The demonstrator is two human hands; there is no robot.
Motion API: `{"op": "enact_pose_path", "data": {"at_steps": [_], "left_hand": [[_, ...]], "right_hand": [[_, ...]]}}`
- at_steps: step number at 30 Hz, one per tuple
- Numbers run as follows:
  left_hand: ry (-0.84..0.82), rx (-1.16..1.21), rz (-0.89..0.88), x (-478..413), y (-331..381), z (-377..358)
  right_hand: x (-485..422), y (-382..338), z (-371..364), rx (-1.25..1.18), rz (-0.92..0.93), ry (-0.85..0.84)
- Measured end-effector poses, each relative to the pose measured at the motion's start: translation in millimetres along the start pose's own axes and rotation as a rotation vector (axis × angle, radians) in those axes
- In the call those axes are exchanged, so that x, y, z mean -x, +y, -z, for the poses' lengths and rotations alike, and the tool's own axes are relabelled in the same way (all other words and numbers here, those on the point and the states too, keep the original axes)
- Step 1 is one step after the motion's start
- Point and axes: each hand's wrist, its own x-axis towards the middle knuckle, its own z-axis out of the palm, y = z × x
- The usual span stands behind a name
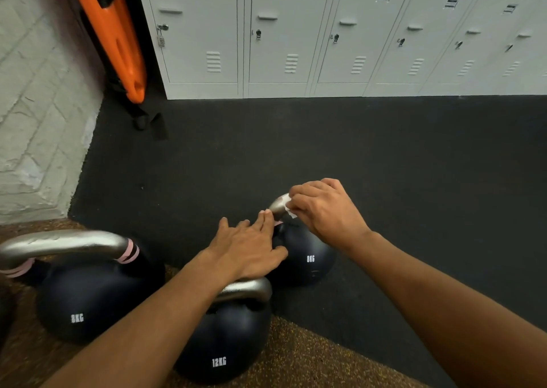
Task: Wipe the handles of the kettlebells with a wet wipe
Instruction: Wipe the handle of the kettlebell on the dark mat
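My right hand (324,210) is pinched shut on the wet wipe (288,208), pressing it on the steel handle (278,204) of the far 8KG kettlebell (305,254), which sits on the black floor mat (384,157). Left hand (248,245) lies flat and open, bracing the bell's shoulder. Risks: the wipe is bunched small, so I'd likely miss the handle's underside; a hard sideways rub could tip the bell onto the 12KG kettlebell (225,343) just beside it, with my left fingers between.
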Motion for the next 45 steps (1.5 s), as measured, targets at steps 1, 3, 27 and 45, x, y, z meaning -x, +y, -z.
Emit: {"op": "enact_pose_path", "data": {"at_steps": [1,3,27,45], "left_hand": [[-0.002,-0.002,0.002,0,0,0],[-0.001,-0.003,0.009,0,0,0],[0.223,-0.094,-0.046,1,3,-5],[0.137,-0.224,-0.026,-3,10,8]], "right_hand": [[0,-3,-2,0.004,0.007,-0.007],[0,-8,-5,0.002,0.008,-0.018],[-37,32,22,-0.252,-0.306,-0.391],[-6,12,8,-0.198,-0.326,-0.11]]}}
